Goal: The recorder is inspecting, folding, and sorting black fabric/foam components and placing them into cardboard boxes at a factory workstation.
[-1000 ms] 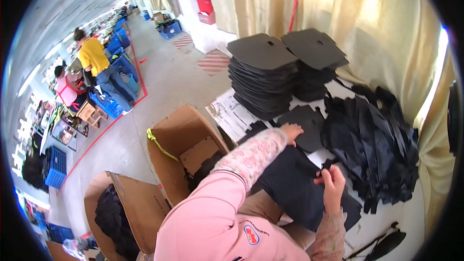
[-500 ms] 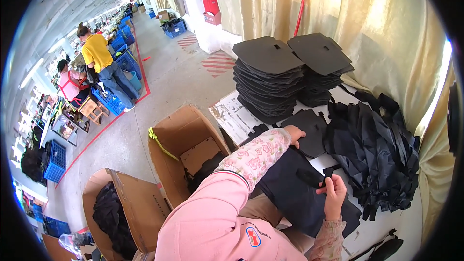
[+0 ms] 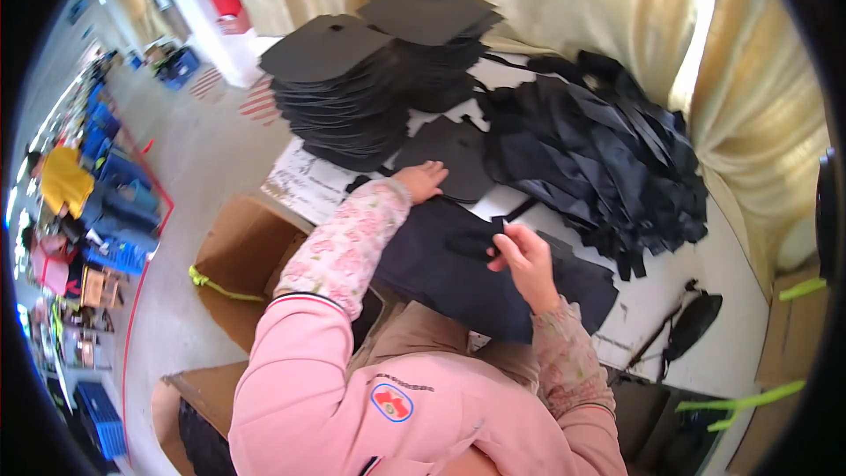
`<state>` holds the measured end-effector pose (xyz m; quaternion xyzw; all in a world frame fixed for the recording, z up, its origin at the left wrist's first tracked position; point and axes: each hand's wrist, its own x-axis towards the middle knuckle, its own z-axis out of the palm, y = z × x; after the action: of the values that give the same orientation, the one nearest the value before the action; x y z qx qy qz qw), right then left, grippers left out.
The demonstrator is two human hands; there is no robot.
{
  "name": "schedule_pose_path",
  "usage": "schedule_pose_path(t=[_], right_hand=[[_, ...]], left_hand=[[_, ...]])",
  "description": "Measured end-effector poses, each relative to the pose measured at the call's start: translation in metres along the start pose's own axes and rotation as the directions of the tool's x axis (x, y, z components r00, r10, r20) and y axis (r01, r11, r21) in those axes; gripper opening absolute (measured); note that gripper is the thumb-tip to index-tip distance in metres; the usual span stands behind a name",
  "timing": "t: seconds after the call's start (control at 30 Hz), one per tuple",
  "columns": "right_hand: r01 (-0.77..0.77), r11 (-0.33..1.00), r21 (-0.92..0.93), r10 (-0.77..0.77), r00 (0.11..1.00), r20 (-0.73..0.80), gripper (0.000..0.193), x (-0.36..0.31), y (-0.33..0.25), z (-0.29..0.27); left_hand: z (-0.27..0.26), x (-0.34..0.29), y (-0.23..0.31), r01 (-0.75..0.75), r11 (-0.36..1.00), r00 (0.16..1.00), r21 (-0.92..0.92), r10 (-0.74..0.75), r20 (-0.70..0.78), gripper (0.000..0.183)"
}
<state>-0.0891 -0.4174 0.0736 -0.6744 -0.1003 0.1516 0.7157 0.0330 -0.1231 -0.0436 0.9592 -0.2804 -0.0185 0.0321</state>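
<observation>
My left hand lies flat by the black cloth's far edge, maybe to stop sliding. The cloth is on the white table before me. My right hand pinches a black strap, maybe to lift its end. Dark stacks block the far side; there's more room right.

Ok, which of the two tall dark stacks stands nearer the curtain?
The right stack: it sits farther back, partly hidden behind the left stack.
</observation>
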Motion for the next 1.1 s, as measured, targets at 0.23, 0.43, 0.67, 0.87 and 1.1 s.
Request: schedule_pose_path(t=[0.23,0.43,0.67,0.87,1.1], right_hand=[[-0.016,0.999,0.038,0.016,1.0,0.017,0.013,-0.006,0.007,-0.006],[-0.021,0.999,0.033,0.021,1.0,-0.002,0.014,-0.011,0.005,-0.005],[0.039,0.999,-0.01,-0.039,0.999,-0.033,0.012,-0.009,-0.01,-0.003],[0.258,0.929,-0.266,-0.316,0.927,-0.203,0.012,0.012,-0.007,-0.015],[0.312,0.85,-0.424,-0.435,0.87,-0.233,0.015,0.034,-0.026,-0.008]], left_hand=[[0.01,0.002,0.002,-0.087,0.994,0.992,0.067,0.093,-0.087,0.048],[0.011,0.01,0.023,-0.033,0.961,0.996,0.276,0.053,-0.068,0.052],[-0.033,-0.012,0.007,0.098,0.98,0.952,-0.175,-0.144,-0.272,0.053],[-0.146,-0.068,0.046,0.194,0.811,0.879,-0.552,-0.394,-0.269,0.046],[-0.187,-0.119,0.13,0.075,0.63,0.935,-0.773,-0.313,-0.164,0.046]])
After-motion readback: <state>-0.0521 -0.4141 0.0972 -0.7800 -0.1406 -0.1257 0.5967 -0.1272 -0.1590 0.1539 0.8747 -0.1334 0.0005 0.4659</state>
